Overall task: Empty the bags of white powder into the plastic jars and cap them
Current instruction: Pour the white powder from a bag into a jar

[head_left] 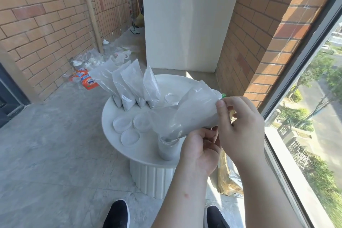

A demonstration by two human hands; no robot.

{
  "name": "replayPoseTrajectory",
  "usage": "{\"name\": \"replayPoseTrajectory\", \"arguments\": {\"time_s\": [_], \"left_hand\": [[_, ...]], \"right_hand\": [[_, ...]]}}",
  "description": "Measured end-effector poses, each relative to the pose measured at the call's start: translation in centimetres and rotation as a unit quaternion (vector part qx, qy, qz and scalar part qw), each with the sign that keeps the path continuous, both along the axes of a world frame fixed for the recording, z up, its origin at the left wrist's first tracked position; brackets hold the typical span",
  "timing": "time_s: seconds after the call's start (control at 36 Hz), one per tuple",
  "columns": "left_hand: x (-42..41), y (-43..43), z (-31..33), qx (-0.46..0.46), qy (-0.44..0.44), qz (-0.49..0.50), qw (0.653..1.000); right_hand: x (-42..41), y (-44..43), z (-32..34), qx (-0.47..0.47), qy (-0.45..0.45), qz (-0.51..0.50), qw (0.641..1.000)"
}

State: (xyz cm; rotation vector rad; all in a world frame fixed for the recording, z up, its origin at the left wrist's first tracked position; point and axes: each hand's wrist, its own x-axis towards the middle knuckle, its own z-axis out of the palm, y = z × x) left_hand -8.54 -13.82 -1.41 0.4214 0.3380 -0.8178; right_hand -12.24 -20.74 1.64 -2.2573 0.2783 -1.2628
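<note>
- Bag (185,114) sits tilted, mouth in the jar (167,151) near the table (146,155) edge.
- Right hand (240,126) pinches its raised end, left hand (199,151) grips underneath; I'd lift slow so nothing spills.

Table (144,152) front-left edge lay open. Three lids (130,137) crowded centre; upright bags (127,83) walled the back; tilted bag (185,114) covered jar (168,151) mouth.

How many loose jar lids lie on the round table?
3, clustered at the table's front left: left lid, right lid, nearest lid. The tipped bag may hide others.
</note>
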Motion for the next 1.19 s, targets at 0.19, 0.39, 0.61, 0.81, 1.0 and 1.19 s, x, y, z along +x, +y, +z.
{"name": "replayPoseTrajectory", "arguments": {"time_s": [0.19, 0.39, 0.61, 0.81, 1.0, 1.19], "left_hand": [[-0.03, 0.26, 0.28, -0.009, 0.011, 0.011, 1.0], [-0.29, 0.24, 0.73, -0.022, 0.026, 0.021, 0.999], [-0.33, 0.07, 0.79, 0.008, 0.022, 0.017, 1.0], [0.01, 0.33, 0.57, -0.019, 0.028, 0.016, 0.999], [0.0, 0.22, 0.56, -0.02, 0.024, 0.02, 0.999], [-0.18, 0.38, 0.94, -0.009, 0.026, 0.016, 0.999]], "right_hand": [[0.01, 0.12, 0.17, 0.021, 0.014, -0.005, 1.0], [0.21, 0.36, 0.35, 0.023, 0.009, -0.019, 1.0], [0.42, 0.61, 0.14, 0.024, 0.015, -0.009, 1.0], [0.44, 0.57, 0.41, 0.033, 0.018, -0.013, 0.999], [0.51, 0.53, 0.37, 0.041, 0.025, -0.025, 0.999], [0.53, 0.53, 0.47, 0.052, 0.028, -0.026, 0.998]]}}
